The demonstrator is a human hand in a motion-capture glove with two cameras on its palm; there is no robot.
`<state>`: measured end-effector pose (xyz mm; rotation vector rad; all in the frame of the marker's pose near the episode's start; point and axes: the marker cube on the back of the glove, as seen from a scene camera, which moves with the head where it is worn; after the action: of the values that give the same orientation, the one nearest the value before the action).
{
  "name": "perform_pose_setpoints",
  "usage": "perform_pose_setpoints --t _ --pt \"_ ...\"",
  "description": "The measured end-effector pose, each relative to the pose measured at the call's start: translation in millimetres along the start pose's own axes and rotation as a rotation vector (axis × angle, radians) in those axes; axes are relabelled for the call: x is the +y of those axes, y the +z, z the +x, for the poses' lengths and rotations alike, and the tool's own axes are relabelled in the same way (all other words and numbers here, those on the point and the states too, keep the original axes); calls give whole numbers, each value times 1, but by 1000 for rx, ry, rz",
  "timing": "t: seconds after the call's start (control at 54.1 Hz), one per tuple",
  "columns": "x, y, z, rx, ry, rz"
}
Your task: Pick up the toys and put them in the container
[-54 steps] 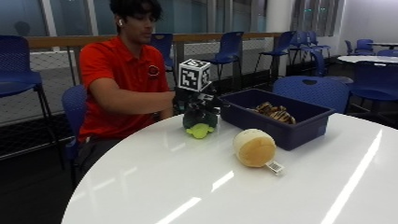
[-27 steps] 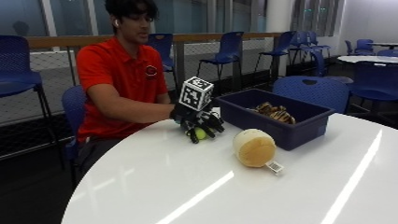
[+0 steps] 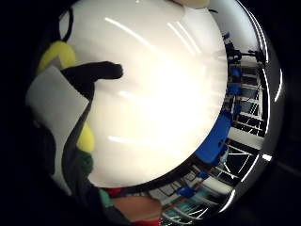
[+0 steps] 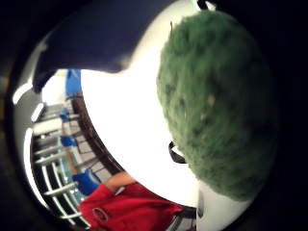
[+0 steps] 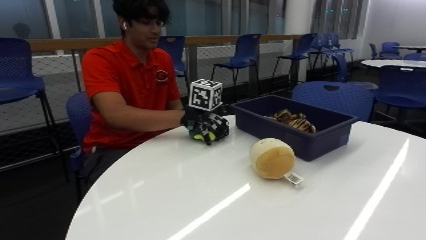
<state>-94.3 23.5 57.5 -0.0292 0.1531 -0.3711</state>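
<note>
Fingers of the gloved right hand (image 5: 208,127) curl around a green and yellow plush toy (image 5: 204,134), held just above the white table (image 5: 219,200) beside the near end of the dark blue container (image 5: 313,137); a striped plush (image 5: 291,120) lies inside that bin. Between hand and viewer, a round tan plush (image 5: 271,158) with a white tag (image 5: 293,179) rests on the table, just beside the container's front wall; blue chairs (image 5: 333,95) stand behind.
</note>
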Motion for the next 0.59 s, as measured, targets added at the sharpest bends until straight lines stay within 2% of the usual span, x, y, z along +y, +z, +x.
perform_pose_setpoints --t 0.333,0.591 --pt "-11 -16 28 -120 36 14" --pt "-39 -74 34 -130 98 16"
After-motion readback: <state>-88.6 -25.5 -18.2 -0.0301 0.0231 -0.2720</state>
